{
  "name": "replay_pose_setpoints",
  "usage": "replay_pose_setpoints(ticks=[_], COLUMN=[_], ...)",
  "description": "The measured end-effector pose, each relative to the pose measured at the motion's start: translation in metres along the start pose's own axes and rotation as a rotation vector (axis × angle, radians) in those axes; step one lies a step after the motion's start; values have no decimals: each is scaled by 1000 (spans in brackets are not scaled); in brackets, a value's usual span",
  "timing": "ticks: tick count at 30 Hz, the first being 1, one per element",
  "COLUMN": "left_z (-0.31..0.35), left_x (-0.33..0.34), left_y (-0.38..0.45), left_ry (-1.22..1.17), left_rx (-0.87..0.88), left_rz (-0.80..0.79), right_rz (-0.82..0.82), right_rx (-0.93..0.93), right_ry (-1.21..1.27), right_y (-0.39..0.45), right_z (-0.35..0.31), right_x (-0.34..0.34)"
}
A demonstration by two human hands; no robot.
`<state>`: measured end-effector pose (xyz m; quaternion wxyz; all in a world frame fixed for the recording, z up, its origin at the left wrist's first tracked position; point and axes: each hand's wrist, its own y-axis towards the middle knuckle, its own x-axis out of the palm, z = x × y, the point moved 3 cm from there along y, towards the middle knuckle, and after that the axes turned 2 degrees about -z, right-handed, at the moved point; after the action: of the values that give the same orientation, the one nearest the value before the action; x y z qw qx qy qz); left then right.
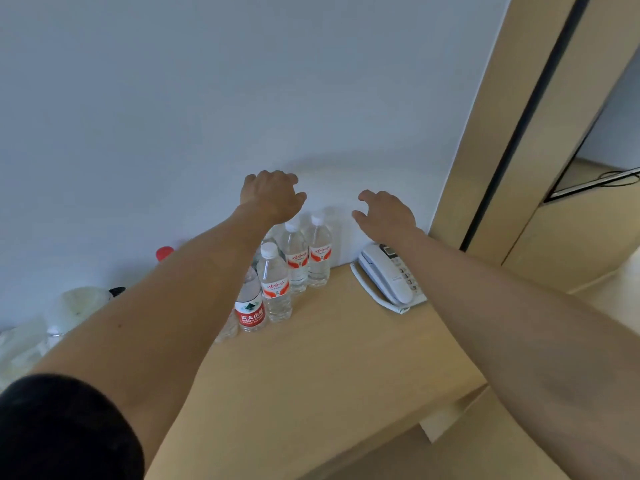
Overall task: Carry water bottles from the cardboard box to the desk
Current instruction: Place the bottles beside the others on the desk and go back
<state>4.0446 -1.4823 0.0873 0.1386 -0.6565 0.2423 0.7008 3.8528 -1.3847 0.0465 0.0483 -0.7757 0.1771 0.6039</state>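
Bottles of water (pixel 298 261) stand bunched against the white wall (pixel 173 98) at the middle of the frame, upright on the pale wooden desk (pixel 329 341), seemingly parked at the back edge to keep the front clear. Both arms reach over them. The left hand (pixel 272 195) hovers just above the rear caps, fingers loosely curled, gripping nothing; the right hand (pixel 386 213) hangs to the right of the cluster, fingers spread and relaxed, also empty. One bottle with a solid red label (pixel 250 306) sits at the cluster's lower left. A white desk telephone (pixel 388 275) lies right of centre, apart from the bottles. The cardboard box is out of view. Delivery here looks complete; the hands appear free for another trip.
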Motion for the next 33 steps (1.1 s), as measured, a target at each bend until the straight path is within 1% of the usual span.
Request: replay_pose_setpoints(ticks=[6,12,18,22,24,30,33], left_z=[86,194,335,438,490,645,714], left_x=[16,37,62,76,80,83,82], left_y=[5,-6,-32,-49,-59,-102,-130], left_ry=[12,-15,-66,-16,-55,-87,-58], left_rx=[163,335,524,675,713,865,978], left_rz=[-32,-114,-190,-244,-267,-287,-288], right_rz=[-39,-87,-110,-110,-102,-72,-52], right_rx=[165,330,513,636,700,935,1070], right_ry=[-48,-29,-22,-20,-21,-67,-68], right_y=[-36,-82,-157,-220,-254,-363,-413], right_z=[67,150,263,341,379,478,517], right_x=[-15,-37,-59,-73,-83,-119,-135])
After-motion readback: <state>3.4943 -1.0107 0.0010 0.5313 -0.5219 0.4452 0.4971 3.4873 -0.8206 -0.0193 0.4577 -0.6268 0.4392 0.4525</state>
